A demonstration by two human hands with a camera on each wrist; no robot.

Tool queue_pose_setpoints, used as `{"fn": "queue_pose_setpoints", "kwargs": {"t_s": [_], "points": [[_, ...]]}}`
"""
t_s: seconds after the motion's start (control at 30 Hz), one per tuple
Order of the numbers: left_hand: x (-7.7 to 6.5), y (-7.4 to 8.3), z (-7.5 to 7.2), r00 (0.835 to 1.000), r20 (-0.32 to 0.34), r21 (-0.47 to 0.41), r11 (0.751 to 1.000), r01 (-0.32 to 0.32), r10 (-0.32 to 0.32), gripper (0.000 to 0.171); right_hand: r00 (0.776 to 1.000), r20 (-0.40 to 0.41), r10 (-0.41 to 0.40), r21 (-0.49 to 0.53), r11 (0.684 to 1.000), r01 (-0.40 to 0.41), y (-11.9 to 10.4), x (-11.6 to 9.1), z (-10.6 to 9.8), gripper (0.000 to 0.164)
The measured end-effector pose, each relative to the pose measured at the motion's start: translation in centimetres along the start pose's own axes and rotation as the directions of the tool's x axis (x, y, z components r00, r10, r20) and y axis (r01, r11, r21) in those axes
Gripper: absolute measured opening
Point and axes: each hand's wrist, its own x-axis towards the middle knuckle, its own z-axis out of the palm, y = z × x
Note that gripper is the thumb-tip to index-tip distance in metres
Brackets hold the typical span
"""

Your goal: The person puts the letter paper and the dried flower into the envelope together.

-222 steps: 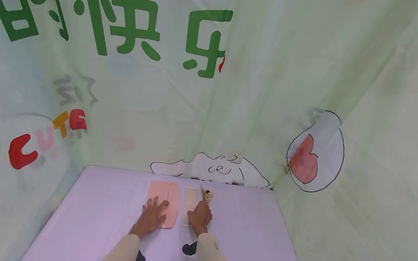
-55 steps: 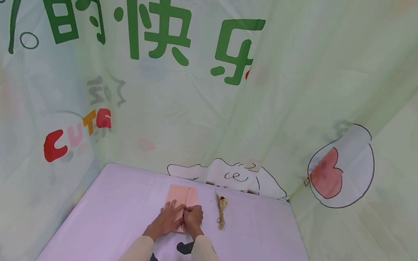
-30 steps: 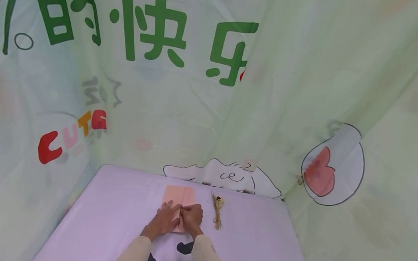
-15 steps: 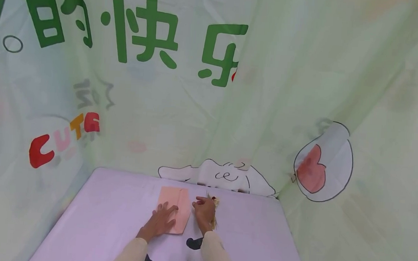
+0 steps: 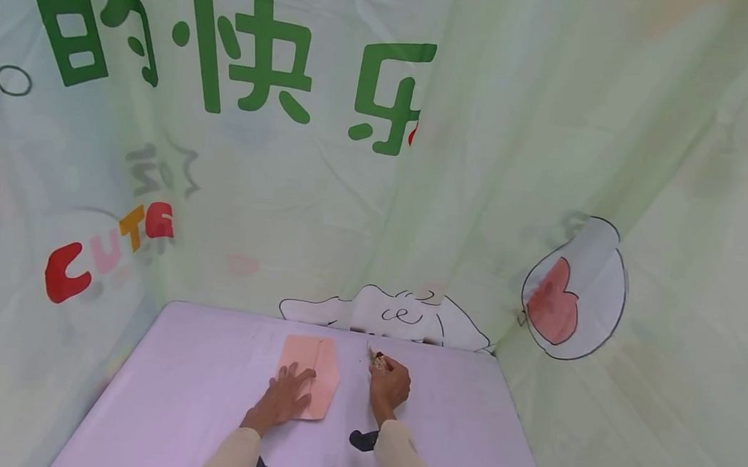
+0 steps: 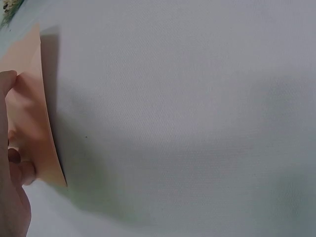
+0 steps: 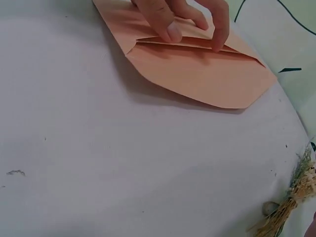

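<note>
A pink envelope [image 5: 324,373] lies on the table, its pocket mouth and flap facing right, as the right wrist view shows. My left hand [image 5: 283,394] rests on it with spread fingers; the thumb [image 7: 157,19] and a fingertip touch down beside the mouth. To the right, my right hand [image 5: 390,388] holds a small dried flower bouquet [image 5: 378,362], fingers curled at its flower head. In the right wrist view the bouquet's tied straw stems [image 7: 281,215] show at the lower right corner, with only a sliver of that hand beside them.
The lilac-covered table [image 5: 211,373] meets a hanging printed curtain [image 5: 273,206] at the back and both sides. Dark wrist-camera parts [image 5: 363,441] sit at the cuffs.
A pale strip lay right of the envelope earliest and is now out of sight. The right hand worked at the envelope's mouth, then moved right to the bouquet. The left hand stays on the envelope.
</note>
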Motion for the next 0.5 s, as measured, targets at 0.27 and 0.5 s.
{"fn": "queue_pose_setpoints", "kwargs": {"t_s": [0.27,0.5], "points": [[-0.3,0.4,-0.6,1.000,0.013,-0.022,0.999,0.025,-0.025,0.040,0.999,-0.003,0.042,-0.053,0.998,-0.042,1.7,-0.5,-0.6,0.032],[-0.2,0.3,-0.5,1.000,0.015,-0.028,0.999,0.016,-0.015,0.040,0.990,0.077,0.118,-0.116,0.987,-0.109,2.5,-0.3,-1.0,0.029]]}}
